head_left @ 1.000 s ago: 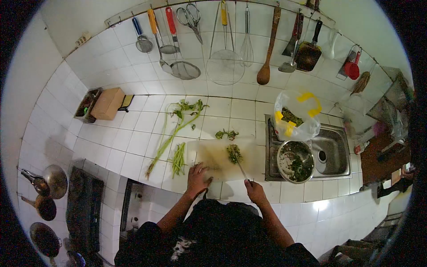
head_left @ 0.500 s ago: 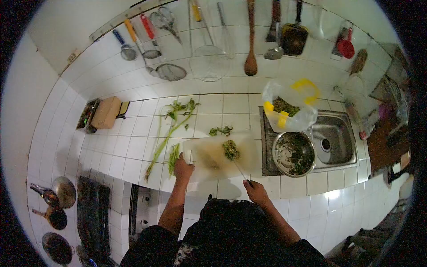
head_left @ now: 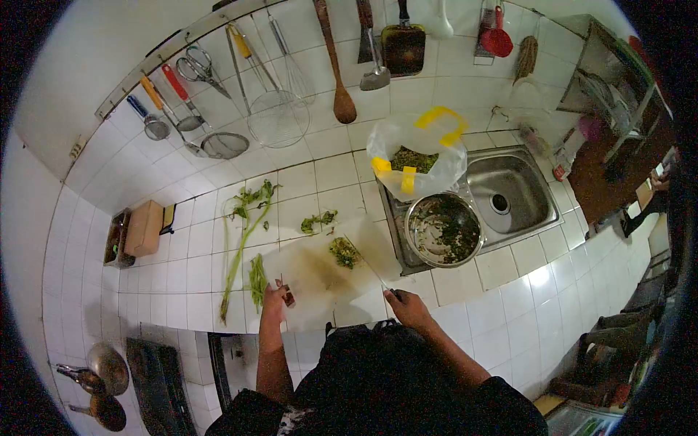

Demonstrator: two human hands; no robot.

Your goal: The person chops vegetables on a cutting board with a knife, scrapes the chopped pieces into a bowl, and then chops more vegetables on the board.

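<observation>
At the near right corner of the cutting board (head_left: 313,275), grips a knife (head_left: 372,267) in the right hand (head_left: 411,309) with fingers wrapped around the handle, angling that forearm inward, aiming the blade forward beside the chopped greens (head_left: 345,252) heaped on the board. Extends the left arm nearly straight ahead, with the left hand (head_left: 274,298) at the board's left edge, beside the cut stems (head_left: 257,283); cannot tell, at this size, how far open or whether holding anything.

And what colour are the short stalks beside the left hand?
The short stalks are green, seen best in the head view.
</observation>
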